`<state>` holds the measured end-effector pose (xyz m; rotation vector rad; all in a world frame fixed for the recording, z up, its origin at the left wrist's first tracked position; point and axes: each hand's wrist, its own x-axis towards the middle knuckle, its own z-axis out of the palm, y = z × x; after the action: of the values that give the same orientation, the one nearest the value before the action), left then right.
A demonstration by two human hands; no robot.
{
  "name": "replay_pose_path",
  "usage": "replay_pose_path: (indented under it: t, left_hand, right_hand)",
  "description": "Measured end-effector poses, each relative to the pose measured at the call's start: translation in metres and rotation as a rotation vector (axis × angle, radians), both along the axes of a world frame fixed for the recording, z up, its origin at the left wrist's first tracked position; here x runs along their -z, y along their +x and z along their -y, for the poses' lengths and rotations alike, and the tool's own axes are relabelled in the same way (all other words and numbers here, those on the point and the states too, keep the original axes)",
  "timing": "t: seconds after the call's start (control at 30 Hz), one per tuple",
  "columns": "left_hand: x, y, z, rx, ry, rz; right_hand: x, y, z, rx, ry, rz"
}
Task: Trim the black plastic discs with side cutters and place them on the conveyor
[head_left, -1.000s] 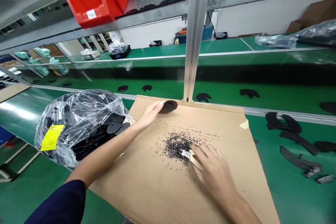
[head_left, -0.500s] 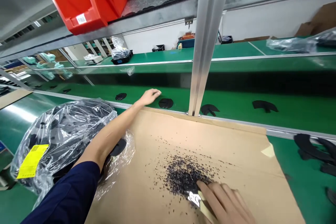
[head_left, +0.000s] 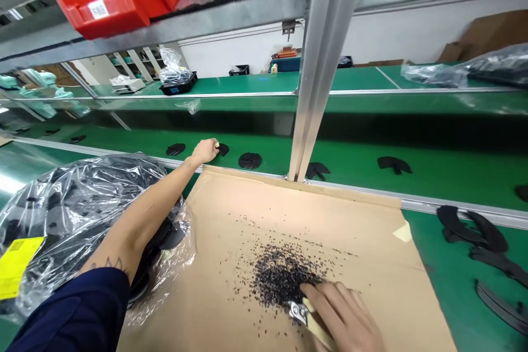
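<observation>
Hands: right grips a tool amid black granules; left, curled, just beside a black cutout (green belt).

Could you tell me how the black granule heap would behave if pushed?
The heap would probably scatter easily: stray grains lie spread around it. Each grain looks tiny and light, so they may roll or slide on the cardboard.

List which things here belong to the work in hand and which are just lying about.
In use: right hand gripping a small metal-tipped tool in black granules on a cardboard sheet; left hand beside a black cut piece.

Lying about: red plastic bin, black tray, cardboard boxes.
</observation>
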<state>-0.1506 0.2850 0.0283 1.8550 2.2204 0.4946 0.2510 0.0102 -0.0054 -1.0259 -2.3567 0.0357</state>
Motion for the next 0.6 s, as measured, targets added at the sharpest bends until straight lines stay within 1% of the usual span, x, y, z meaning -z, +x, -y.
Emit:
replay_pose_path:
  t: [0.07,0.13,0.2,0.27,0.3,0.33,0.37,0.4,0.43,0.5,0.53,0.57,0.6]
  left_hand:
    - [-0.016,0.008,0.014,0.043,0.048,0.041]
    - [-0.036,0.018,0.036,0.121,0.081,0.096]
    - [-0.051,0.032,0.07,0.222,0.08,0.158]
    - [-0.058,0.052,0.115,0.338,0.037,0.231]
    - [-0.058,0.064,0.141,0.426,-0.001,0.288]
    - [-0.055,0.078,0.166,0.628,-0.077,0.435]
    - [-0.051,0.092,0.191,0.786,-0.151,0.574]
    - [-0.045,0.106,0.215,0.834,-0.192,0.609]
    - [-0.038,0.119,0.236,0.85,-0.222,0.617]
    - [-0.026,0.138,0.267,0.855,-0.266,0.598]
    - [-0.022,0.142,0.277,0.859,-0.285,0.517]
    - [-0.019,0.142,0.283,0.855,-0.292,0.416]
    - [-0.019,0.136,0.286,0.846,-0.29,0.306]
  right_hand:
    - [-0.003,-0.003,0.0,0.0,0.005,-0.075]
    - [-0.006,-0.007,0.0,-0.006,0.003,-0.152]
    - [-0.01,-0.01,0.002,-0.017,-0.014,-0.23]
    - [-0.014,-0.013,0.005,-0.021,-0.035,-0.308]
    - [-0.016,-0.015,0.006,-0.02,-0.043,-0.347]
    - [-0.018,-0.016,0.007,-0.021,-0.05,-0.382]
    - [-0.02,-0.018,0.008,-0.034,-0.061,-0.41]
    - [-0.021,-0.021,0.009,-0.067,-0.077,-0.432]
    - [-0.023,-0.023,0.009,-0.122,-0.101,-0.444]
    - [-0.024,-0.028,0.011,-0.25,-0.176,-0.442]
    - [-0.025,-0.031,0.012,-0.292,-0.215,-0.439]
    - [-0.025,-0.033,0.013,-0.304,-0.252,-0.443]
    - [-0.026,-0.035,0.014,-0.283,-0.286,-0.457]
